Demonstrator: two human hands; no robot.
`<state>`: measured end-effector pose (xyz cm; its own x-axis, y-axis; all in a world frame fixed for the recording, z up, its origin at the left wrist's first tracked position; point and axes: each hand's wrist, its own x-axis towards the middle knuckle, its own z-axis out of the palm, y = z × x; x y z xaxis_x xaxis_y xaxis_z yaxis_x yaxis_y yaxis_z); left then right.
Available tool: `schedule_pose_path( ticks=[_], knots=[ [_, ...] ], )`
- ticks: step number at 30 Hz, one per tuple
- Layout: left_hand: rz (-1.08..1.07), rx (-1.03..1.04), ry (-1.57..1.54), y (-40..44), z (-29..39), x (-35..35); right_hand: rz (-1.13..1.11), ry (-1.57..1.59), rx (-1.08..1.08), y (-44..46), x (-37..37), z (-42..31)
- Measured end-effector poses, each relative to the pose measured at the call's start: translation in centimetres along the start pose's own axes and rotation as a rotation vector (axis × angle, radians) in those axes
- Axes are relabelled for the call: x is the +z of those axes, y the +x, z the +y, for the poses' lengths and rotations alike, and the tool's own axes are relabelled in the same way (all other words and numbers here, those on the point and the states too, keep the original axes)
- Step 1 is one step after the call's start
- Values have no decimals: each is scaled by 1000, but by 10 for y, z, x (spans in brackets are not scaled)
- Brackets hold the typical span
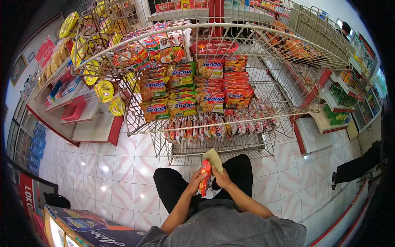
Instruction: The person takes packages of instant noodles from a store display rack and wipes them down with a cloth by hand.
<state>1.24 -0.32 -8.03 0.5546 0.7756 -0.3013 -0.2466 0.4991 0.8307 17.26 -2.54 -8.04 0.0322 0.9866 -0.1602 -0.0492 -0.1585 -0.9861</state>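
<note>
Between my knees, my left hand (196, 182) is closed on a red and orange packet (205, 178), held upright. My right hand (222, 179) is closed on a pale yellow cloth (214, 159), close beside the packet; its fingertips are partly hidden. Just ahead stands a wire rack (185, 119) holding rows of Sedaap noodle packets (212, 101) in orange, green and red. Below them lies a row of smaller red and white packets (214, 126).
Yellow round packs (104, 91) hang at the rack's left. White shelves (96, 126) stand at left, and others with green bottles (338, 116) at right. A person's dark-clothed leg (358, 166) is at far right. A freezer (82, 226) is at lower left.
</note>
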Motion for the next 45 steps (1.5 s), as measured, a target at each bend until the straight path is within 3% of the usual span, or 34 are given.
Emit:
schedule_pose_path(
  ticks=[4,7,8,9,11,14,17,20,23,24,27,30,34,38,41,42,45],
  knots=[
    [184,-43,-310,12,-8,-4,-157,-123,-126,-14,19,-44],
    [384,29,-442,12,9,-8,-290,-270,-423,-25,36,-52],
    [409,105,-417,14,18,-9,-361,-172,-263,-28,40,-48],
    [286,139,-542,13,26,-15,-379,-269,-352,-26,39,-49],
    [294,176,-555,4,31,-19,-414,-457,-517,-27,37,-49],
    [335,262,-697,-4,51,-4,-366,-736,-565,-26,33,-30],
    [378,319,-592,-6,48,6,-265,-433,-244,-29,39,-48],
    [396,287,-598,8,13,-4,-263,-257,-386,-27,44,-47],
    [392,261,-609,2,26,9,-282,-561,-669,-28,45,-60],
    [394,277,-631,1,28,7,-291,-550,-664,-29,45,-60],
    [362,342,-665,0,30,-4,-329,-940,-584,-34,40,-52],
    [364,333,-614,-11,49,8,-248,-719,-324,-32,33,-43],
    [283,185,-490,-7,31,2,-201,-231,-234,-21,26,-27],
    [379,83,-434,3,12,5,-165,-425,-520,-18,34,-37],
    [300,114,-578,-5,29,8,-321,-749,-549,-28,31,-59],
    [243,129,-638,-8,36,9,-313,-707,-501,-30,30,-53],
    [270,139,-458,-14,39,5,-289,-754,-407,-30,21,-38]
  ],
)
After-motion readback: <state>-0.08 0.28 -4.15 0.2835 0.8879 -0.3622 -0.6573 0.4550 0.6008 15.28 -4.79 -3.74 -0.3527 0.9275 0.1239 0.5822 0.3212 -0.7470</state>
